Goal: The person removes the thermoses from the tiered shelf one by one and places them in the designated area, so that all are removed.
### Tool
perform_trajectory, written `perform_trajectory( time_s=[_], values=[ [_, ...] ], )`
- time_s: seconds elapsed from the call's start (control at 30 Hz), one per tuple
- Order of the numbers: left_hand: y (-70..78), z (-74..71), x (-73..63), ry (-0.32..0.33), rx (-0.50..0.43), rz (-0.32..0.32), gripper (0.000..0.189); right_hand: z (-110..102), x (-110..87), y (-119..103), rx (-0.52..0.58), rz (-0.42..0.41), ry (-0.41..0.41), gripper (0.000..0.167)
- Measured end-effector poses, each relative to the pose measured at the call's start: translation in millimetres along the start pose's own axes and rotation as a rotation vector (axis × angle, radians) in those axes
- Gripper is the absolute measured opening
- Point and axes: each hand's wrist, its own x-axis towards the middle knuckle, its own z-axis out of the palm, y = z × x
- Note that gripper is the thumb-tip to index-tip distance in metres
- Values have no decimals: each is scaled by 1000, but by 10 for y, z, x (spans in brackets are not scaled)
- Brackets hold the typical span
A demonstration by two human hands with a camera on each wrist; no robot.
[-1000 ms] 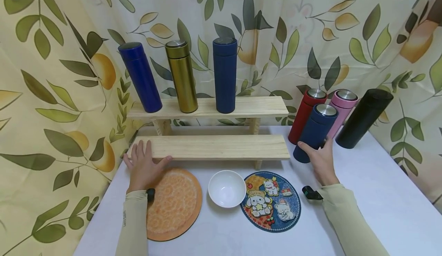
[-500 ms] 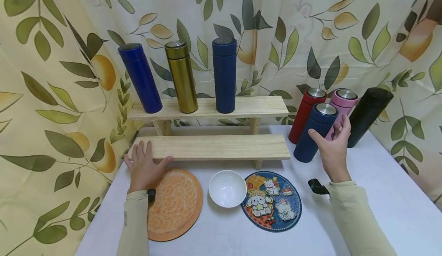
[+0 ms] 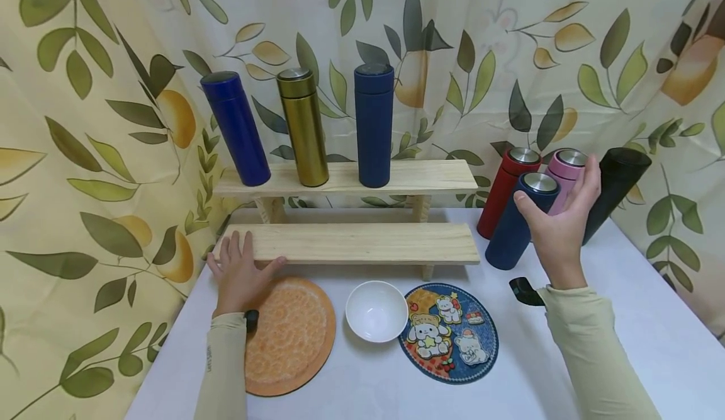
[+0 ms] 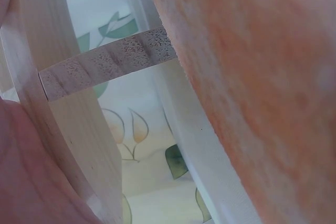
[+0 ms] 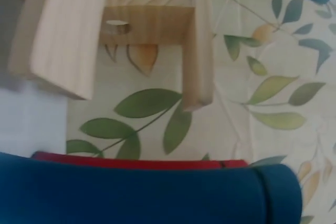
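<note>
Just past the right end of a two-tier stand of pale bare wood (image 3: pixel 430 177), a dark blue cylindrical bottle (image 3: pixel 514 234) with a silver-topped lid stood on a white-covered counter (image 3: pixel 362 376). The right hand (image 3: pixel 557 237) was at the bottle's near right side, thumb and fingers spread wide apart; the thumb overlapped the bottle's upper part, though whether it touched could not be told. Its other fingers reached up past the bottle, in front of part of a pink bottle (image 3: pixel 562 174) and near a tall black bottle (image 3: pixel 619 184). Just behind the dark blue one stood a red bottle (image 3: pixel 503 187); the right wrist view showed blue in front of red, with the wooden stand beyond.

The left hand (image 3: pixel 240 275) rested on the left end of the stand's lower shelf (image 3: pixel 362 244), its fingers spread over the plank and its thumb stretched out by the front edge. Along the upper shelf (image 3: pixel 343 177) stood, from left to right, a glossy cobalt blue bottle (image 3: pixel 236 133), a metallic gold bottle (image 3: pixel 304 133) and a matte navy bottle (image 3: pixel 374 130), all apart.

Nearer the person, a round orange mat (image 3: pixel 291 338) lay beside the left forearm. Right of it came a plain white bowl (image 3: pixel 376 312), whose rim, seen from the head, overlapped the edge of a round blue mat (image 3: pixel 449 333) decorated with cartoon animals. Behind everything hung a cream curtain (image 3: pixel 334 11) printed with leaves and orange fruit.
</note>
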Motion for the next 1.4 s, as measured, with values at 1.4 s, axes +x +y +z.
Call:
perform_trajectory(
  time_s=[1.4],
  values=[
    [17,-13,26,-36,2,-34,115,1533,119,-502,400,304,-579,93]
  ],
)
